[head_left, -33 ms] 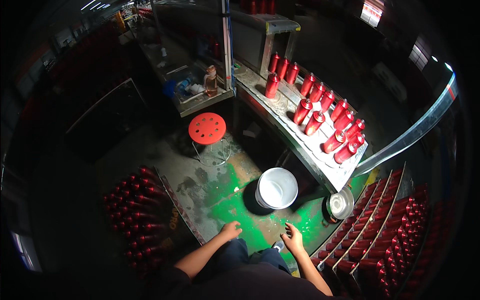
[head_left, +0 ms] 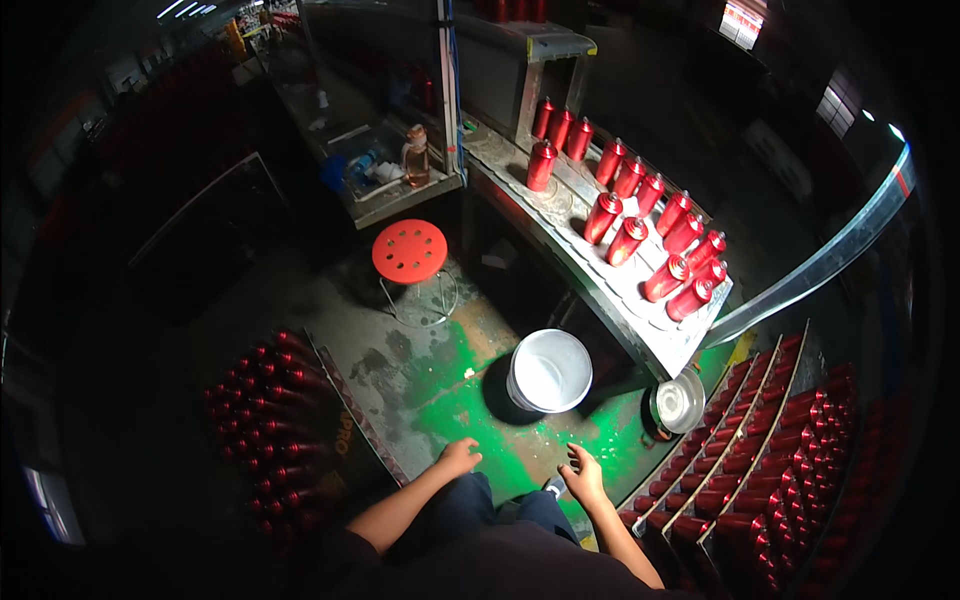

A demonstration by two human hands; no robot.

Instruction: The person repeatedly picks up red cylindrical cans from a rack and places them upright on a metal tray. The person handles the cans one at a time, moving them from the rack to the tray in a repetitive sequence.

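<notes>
Both hands hang above the floor in front of my legs, holding nothing. My left hand [head_left: 460,458] is open, its fingers loosely bent. To its right, my right hand [head_left: 582,472] is also open, with thumb and fingers apart. Nearest to them, just beyond, stands a white bucket [head_left: 516,384] on the green-stained floor. Farther off, several shiny red metal bottles [head_left: 627,242] stand upright on a brightly lit workbench [head_left: 672,345].
Stacked red bottles [head_left: 270,420] lie at the left. More red bottles [head_left: 735,475] fill slatted racks at the right. A metal pot [head_left: 680,402] sits beside the bench end. Beyond the bucket are a red round stool [head_left: 410,251] and a side table [head_left: 385,210] with a jug [head_left: 416,160].
The whole scene sits slightly higher and farther left in the picture. My hands keep almost the same pose, and no object has visibly been moved.
</notes>
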